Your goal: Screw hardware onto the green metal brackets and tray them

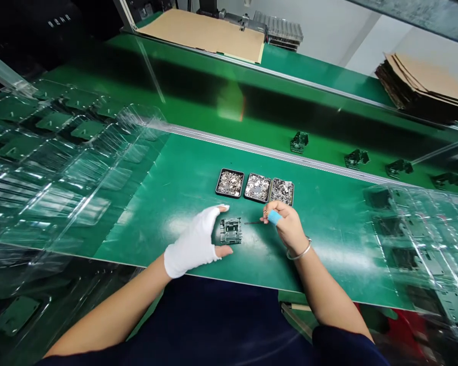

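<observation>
A small dark rectangular frame part [231, 231] with slots and prongs lies on the green work surface. Around its left side curves my left hand [196, 239], in a white glove with bare thumb and fingertip. Thumb and forefinger are apart, the forefinger above the part and the thumb along its lower edge. My right hand [284, 226], with blue tape on a finger and a bangle at the wrist, pinches a thin dark tool [254, 222]. The tool's tip points left, just right of the part. Its exact kind is too small to tell.
Three small square trays, left [217, 189], middle [246, 195] and right [292, 199], hold tiny shiny metal pieces. Clear plastic blister trays flank me at left [87, 168] and right [423, 229]. Several dark assemblies [299, 142] line the strip behind the metal rail [232, 145].
</observation>
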Action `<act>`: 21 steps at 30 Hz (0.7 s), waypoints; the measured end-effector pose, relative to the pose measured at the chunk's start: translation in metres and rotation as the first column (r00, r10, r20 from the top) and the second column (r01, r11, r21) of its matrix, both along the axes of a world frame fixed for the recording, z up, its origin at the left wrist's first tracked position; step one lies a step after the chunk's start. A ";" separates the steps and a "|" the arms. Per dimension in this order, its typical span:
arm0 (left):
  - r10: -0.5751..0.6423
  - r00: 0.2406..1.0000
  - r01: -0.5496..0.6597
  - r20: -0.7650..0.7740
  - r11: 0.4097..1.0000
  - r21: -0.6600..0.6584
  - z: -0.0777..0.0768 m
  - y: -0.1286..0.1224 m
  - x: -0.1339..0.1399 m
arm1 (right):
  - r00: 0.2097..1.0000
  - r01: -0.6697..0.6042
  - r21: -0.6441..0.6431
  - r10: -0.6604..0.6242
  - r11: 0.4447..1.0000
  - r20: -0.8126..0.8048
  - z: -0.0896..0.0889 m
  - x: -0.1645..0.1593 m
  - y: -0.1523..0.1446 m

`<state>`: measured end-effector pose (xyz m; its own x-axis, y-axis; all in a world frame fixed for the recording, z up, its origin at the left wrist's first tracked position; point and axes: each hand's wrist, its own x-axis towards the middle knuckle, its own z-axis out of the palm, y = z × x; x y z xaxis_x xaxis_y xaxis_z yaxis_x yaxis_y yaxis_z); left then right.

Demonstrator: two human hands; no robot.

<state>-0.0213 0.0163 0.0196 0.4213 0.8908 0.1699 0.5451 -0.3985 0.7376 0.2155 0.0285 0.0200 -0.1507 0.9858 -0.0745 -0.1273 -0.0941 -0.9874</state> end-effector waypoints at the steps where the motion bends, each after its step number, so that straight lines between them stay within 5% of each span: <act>1: -0.012 0.999 0.010 -0.034 0.998 -0.059 -0.005 -0.004 0.002 | 0.999 0.023 0.014 -0.023 1.000 0.031 -0.002 0.000 0.001; 6: 0.038 0.999 -0.039 -0.007 0.982 -0.183 -0.013 -0.011 0.015 | 0.957 -0.032 0.219 -0.033 0.975 0.288 -0.002 -0.015 -0.007; 11: -0.017 0.998 0.023 0.065 0.994 -0.103 -0.002 -0.010 0.023 | 0.867 -0.186 0.479 -0.086 0.858 0.491 0.005 -0.026 -0.017; 21: -0.032 0.999 0.034 0.036 0.997 -0.066 0.008 -0.012 0.030 | 0.775 -0.293 0.476 -0.086 0.829 0.626 0.004 -0.027 -0.023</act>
